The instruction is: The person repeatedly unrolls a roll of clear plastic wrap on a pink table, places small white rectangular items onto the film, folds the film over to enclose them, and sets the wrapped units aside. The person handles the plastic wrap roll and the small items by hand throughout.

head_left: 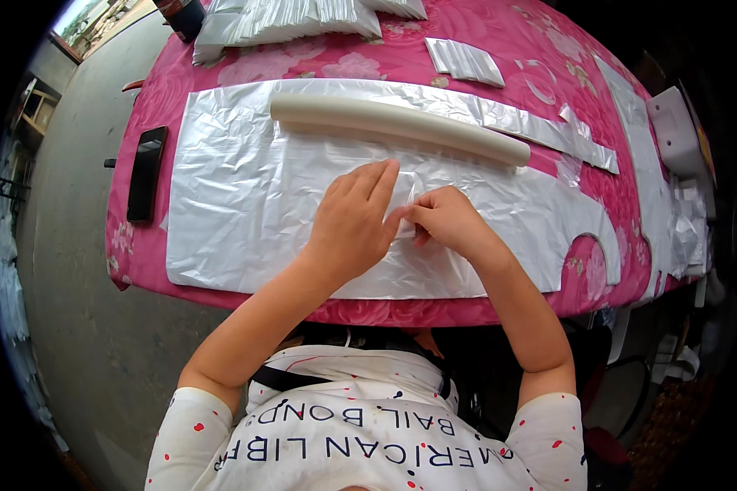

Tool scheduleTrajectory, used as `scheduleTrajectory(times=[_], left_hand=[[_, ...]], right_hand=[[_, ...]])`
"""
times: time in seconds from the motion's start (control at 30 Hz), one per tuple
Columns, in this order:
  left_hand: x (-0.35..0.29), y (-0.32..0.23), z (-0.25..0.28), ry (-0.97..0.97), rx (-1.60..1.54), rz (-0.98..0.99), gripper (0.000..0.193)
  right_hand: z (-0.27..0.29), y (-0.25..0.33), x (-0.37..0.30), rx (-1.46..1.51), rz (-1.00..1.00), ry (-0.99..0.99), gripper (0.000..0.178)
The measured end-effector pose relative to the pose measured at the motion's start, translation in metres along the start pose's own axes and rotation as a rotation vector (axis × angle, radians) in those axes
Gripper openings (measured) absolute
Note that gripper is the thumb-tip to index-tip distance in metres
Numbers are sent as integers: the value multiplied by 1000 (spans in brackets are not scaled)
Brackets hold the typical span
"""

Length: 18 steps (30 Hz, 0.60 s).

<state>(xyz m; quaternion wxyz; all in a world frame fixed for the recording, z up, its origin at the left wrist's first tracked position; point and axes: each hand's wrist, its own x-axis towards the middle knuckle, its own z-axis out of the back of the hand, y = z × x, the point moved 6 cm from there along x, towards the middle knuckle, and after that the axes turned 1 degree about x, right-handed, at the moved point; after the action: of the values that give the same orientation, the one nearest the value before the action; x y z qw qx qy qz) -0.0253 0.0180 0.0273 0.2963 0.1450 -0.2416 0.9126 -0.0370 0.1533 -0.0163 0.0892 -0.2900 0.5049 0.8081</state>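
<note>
A stack or sheet of silvery-white plastic vest bags [229,204] lies flat before me, its cut-out handles toward the right. On it my left hand [354,211] rests with straight fingers, its thumb apart and touching a small folded piece of white plastic [404,190]. My right hand [450,219] is closed in a pinch at the near edge of that piece, beside the left thumb. Its lower fingers are partly hidden. Just beyond both hands, a cream-coloured roll [401,127] lies slantwise across the bags.
A black phone [146,174] lies at the table's left edge. Piles of folded plastic [295,23] and a dark container [180,16] stand at the back. Another folded bundle [464,62], plastic strips [549,135] and a white box-like object [680,131] are farther right on the pink tablecloth [368,312].
</note>
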Motion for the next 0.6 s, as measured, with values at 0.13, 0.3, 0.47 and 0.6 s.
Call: scheduleTrajectory(times=[0.13, 0.3, 0.47, 0.6], left_hand=[[-11, 0, -29, 159, 116, 85, 83], [-17, 5, -39, 226, 65, 103, 101], [-19, 5, -42, 233, 127, 74, 104], [-22, 5, -28, 93, -3, 60, 96]], right_hand=[[-2, -3, 0, 9, 8, -14, 25], [-4, 6, -8, -264, 136, -221, 24], [-7, 18, -34, -498, 289, -398, 24], [16, 10, -41, -581, 146, -306, 23]])
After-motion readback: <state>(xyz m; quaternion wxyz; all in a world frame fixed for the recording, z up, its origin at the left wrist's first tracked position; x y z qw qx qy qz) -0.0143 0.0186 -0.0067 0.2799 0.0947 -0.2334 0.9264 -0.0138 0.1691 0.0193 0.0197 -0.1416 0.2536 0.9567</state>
